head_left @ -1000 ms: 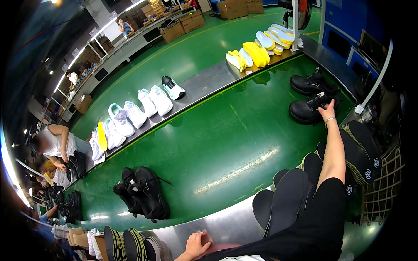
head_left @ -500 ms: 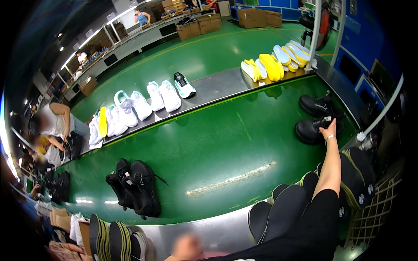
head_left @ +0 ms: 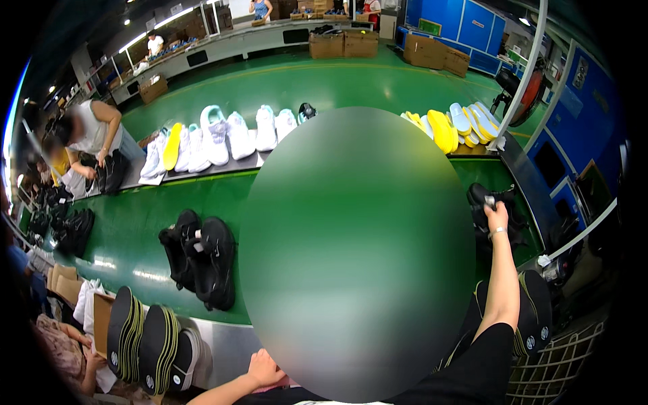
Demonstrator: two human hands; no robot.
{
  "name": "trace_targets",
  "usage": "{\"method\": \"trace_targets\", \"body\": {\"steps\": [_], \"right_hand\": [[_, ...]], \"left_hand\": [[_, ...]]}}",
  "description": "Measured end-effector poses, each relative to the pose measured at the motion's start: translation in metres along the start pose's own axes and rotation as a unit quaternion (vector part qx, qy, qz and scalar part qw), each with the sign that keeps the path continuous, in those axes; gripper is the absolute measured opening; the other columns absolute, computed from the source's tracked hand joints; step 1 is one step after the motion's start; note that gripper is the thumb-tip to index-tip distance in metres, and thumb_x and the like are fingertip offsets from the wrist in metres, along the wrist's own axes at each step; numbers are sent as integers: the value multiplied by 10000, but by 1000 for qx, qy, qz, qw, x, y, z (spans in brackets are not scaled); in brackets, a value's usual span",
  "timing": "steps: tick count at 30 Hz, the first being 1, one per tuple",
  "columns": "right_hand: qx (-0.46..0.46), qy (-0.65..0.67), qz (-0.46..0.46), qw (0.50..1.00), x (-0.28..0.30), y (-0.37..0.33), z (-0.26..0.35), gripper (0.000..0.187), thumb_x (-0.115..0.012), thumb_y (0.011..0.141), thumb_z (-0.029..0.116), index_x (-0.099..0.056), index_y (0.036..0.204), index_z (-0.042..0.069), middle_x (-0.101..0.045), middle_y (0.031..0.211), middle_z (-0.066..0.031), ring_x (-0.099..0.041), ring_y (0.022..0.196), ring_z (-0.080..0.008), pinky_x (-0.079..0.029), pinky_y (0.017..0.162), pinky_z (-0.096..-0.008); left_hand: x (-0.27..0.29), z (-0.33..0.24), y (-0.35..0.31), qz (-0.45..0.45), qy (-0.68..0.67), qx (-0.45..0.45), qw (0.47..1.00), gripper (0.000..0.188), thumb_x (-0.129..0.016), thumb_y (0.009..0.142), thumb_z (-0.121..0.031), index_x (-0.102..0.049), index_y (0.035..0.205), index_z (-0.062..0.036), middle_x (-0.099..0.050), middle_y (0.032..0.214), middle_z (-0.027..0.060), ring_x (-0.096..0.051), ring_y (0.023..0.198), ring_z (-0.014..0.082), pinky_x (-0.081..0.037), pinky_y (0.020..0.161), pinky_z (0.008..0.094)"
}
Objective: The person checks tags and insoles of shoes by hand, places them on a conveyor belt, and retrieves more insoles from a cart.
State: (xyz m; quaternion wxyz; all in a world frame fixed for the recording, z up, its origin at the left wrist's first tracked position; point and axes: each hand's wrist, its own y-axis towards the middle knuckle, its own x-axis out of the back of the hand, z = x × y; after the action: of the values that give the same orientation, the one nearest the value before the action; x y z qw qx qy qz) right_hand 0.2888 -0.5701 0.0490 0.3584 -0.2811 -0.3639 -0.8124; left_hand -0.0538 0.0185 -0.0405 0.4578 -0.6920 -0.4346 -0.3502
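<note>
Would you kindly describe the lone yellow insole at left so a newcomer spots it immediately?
Along the far side of the wide, glossy green surface runs a grey metal ledge. Its left part bears a row of white sneakers. Among them is the slim yellow insole, flat and yellow where its neighbours are bulky and white.

White shoes [head_left: 241,138] lined up on far ledge [head_left: 246,163]; cardboard boxes [head_left: 327,46] on green floor [head_left: 270,77]; fan [head_left: 535,94] near pole [head_left: 542,27].

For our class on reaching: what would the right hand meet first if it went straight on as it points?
The black shoe, seemingly touching the right hand; exact depth is unclear.
</note>
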Motion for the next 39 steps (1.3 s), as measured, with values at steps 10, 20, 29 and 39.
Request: {"method": "trace_targets", "body": {"steps": [10,20,29,39], "right_hand": [[-99,555,305,768,8,-150,277,307,-587,747,180,-505,1026,82,-572,949,-33,-530,854,-161,-395,700,-303],[-268,481,468,691,9,-427,322,249,-536,793,111,-451,1009,21,-532,960,-63,-533,859,-154,-449,714,-294],[-72,360,544,754,46,-447,293,259,-501,819,118,-484,1049,0,-548,977,-86,-569,779,-156,-473,663,-254],[178,205,404,873,-18,-447,290,349,-584,740,200,-513,1022,8,-541,975,-155,-517,880,-250,-416,748,-331]], "left_hand": [[65,-33,39,-121,-501,5,857,774,-595,755,-290,-93,1319,-118,-390,1159,172,-449,1008,233,-418,763,334],[75,-12,-13,-29,-705,79,705,977,-614,720,-450,114,1326,-210,-151,1331,118,-285,1155,240,-367,831,389],[58,1,-29,-259,-336,-43,904,898,-724,595,-338,-218,1291,-81,-204,1294,197,-207,1201,365,-181,993,432],[68,6,10,-244,-386,-106,884,482,-564,741,-82,-357,1172,-23,-552,927,197,-525,878,347,-415,777,379]]}}
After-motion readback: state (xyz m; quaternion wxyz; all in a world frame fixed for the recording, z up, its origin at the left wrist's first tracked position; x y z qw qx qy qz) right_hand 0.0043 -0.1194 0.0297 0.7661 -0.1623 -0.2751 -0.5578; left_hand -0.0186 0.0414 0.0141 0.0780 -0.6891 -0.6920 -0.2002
